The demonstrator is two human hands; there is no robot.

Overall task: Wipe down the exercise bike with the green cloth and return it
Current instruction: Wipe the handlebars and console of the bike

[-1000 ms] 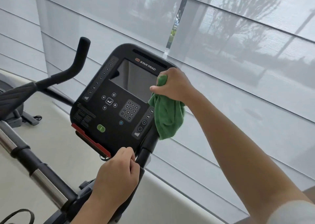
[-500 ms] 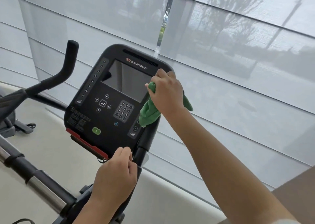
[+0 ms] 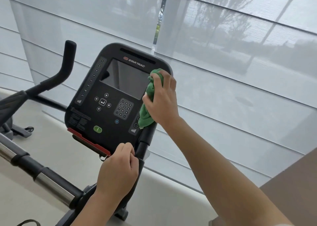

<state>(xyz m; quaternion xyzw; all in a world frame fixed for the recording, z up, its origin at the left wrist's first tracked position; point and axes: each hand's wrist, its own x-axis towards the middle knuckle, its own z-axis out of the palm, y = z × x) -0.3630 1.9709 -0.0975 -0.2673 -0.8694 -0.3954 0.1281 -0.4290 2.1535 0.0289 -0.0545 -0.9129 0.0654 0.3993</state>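
Head view | right hand (image 3: pixel 162 98) grips bunched green cloth (image 3: pixel 147 103) against console (image 3: pixel 109 95) right edge — beside screen | left hand (image 3: pixel 118 172) curled below console, contents unclear | cloth likely soft, light — hold bunched in palm, loose tail dangles

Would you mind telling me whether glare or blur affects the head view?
Head view: soft daylight through the blinds; the console screen reflects pale streaks but no harsh glare; wide-angle bending curves the blind lines; the right hand and green cloth look sharp.
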